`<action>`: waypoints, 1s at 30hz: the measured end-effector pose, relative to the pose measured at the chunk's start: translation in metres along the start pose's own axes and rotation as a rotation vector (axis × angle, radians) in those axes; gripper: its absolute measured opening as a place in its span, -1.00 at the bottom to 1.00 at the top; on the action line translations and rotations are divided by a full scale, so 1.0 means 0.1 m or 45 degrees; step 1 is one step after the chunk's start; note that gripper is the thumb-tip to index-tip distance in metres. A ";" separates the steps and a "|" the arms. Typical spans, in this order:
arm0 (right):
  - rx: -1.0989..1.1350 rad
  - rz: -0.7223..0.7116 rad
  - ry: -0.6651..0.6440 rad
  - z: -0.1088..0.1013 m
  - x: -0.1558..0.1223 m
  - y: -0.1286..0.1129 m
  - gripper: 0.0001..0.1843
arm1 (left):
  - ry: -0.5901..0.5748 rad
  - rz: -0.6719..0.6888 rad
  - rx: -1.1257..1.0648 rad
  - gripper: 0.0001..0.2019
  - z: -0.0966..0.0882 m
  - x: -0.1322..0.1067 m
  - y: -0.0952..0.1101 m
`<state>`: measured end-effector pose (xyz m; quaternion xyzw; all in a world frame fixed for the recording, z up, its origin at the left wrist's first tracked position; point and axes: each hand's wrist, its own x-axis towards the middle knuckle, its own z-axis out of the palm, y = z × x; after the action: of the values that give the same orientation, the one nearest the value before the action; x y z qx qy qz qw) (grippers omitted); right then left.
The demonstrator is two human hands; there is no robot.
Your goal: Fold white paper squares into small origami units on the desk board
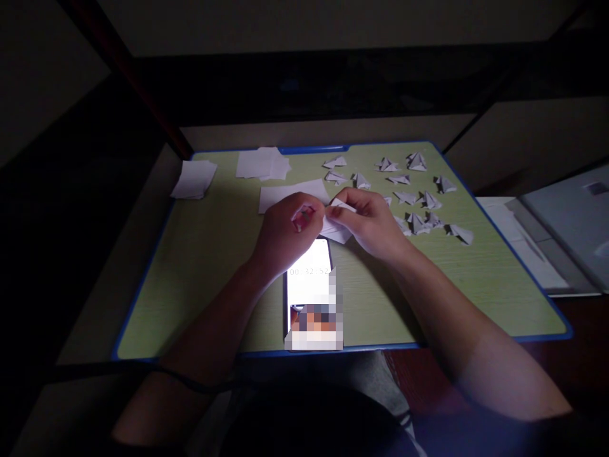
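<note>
"What's in your grip?"

"A partly folded white paper (339,232), just beyond the far end of the phone (309,289). My left grip (311,216) pinches its left end, though most of those fingers are hidden; my right grip (342,212) pinches it from the other side, thumb on top."

"Which step is that?"

"Folding, I'd judge: both thumbs meet at the paper, as if working a crease. The next move seems to call for lined-up edges and firm, even pressure along the fold."

"How does the paper look?"

"Thin, flat and matte, with straight edges and faint lines across the part that shows."

"And around it?"

"Beyond the phone, partly behind my left hand, lies a flat white sheet (276,198). Farther beyond are overlapping sheets (254,164), and far off to the phone's left, a stack of paper (193,179). Beyond the phone to its right sit folded pieces (417,161), pointed, many-faced and sharply creased. The bench (190,273) under the phone is pale green with a wood-like grain and a blue rim."
</note>
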<state>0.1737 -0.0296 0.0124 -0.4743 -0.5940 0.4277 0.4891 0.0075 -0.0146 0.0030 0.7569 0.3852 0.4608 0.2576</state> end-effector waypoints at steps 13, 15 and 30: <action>0.185 0.200 -0.086 -0.03 0.01 -0.01 -0.66 | 0.057 -0.042 0.002 -0.94 -0.02 0.02 -0.07; 0.214 0.197 -0.119 -0.03 0.00 -0.01 -0.67 | 0.057 -0.091 0.004 -0.94 -0.02 0.03 -0.06; 0.150 0.127 -0.058 -0.05 0.03 0.09 -0.72 | 0.063 -0.145 -0.063 -0.95 -0.03 0.03 -0.03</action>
<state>0.1802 -0.0243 0.0047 -0.4638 -0.5544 0.4964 0.4807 0.0049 -0.0106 0.0033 0.7156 0.4225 0.4732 0.2924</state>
